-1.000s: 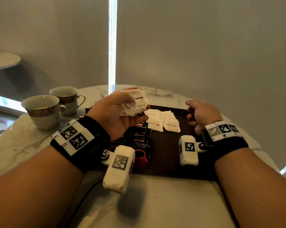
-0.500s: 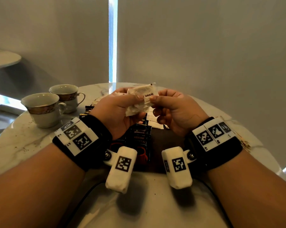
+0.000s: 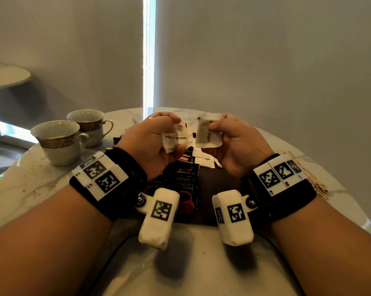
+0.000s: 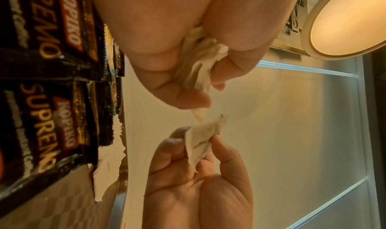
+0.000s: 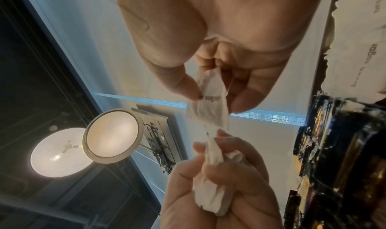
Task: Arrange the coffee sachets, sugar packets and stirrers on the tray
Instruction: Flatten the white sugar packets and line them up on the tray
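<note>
Both hands are raised side by side above the tray (image 3: 221,178), which lies on the round table (image 3: 31,184) directly before the person; the left hand (image 3: 157,144) grips a bundle of sugar packets (image 3: 176,138), while the right hand (image 3: 235,146) pinches a single sugar packet (image 3: 208,133) just to the bundle's right, the two close but apart; coffee sachets (image 3: 183,178) lie overlapped on the tray's left part beneath the left hand; more loose sugar packets (image 3: 203,160) lie on the tray behind the sachets; two cups (image 3: 60,142) stand on the table left of the tray; stirrers (image 3: 314,180) lie on the table behind the right wrist.
</note>
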`<state>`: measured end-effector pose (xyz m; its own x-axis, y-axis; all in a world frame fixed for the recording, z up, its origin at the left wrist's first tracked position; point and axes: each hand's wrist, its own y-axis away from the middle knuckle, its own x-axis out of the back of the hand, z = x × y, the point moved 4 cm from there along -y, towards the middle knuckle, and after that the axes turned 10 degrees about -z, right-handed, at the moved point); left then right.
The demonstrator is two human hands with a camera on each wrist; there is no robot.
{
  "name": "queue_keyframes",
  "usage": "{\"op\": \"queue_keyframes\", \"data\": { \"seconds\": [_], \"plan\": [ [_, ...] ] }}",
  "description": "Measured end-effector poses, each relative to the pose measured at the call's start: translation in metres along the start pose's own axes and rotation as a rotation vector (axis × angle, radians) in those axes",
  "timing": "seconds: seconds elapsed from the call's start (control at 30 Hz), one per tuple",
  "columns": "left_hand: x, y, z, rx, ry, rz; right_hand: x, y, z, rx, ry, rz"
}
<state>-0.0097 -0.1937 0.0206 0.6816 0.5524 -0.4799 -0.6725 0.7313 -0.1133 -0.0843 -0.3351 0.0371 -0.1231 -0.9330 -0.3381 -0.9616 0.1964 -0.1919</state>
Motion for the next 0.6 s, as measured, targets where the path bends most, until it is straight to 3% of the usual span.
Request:
{"op": "queue_keyframes", "data": {
  "seconds": [0.2, 0.4, 0.6],
  "plan": [
    [-0.0061, 0.0003, -0.0024, 0.057, -0.042, -0.168, -0.0061, 0.0008, 0.0059, 0.003, 0.041, -0.083],
    [-0.0082, 0.0048, -0.0017, 0.060, -0.069, -0.111, -0.0083, 0.0017, 0.0057, 0.006, 0.045, -0.100],
    [-0.0061, 0.0041, 0.0010, 0.009, 0.013, -0.046, -0.0015, 0.0030, 0.0057, -0.018, 0.192, -0.005]
  ]
}}
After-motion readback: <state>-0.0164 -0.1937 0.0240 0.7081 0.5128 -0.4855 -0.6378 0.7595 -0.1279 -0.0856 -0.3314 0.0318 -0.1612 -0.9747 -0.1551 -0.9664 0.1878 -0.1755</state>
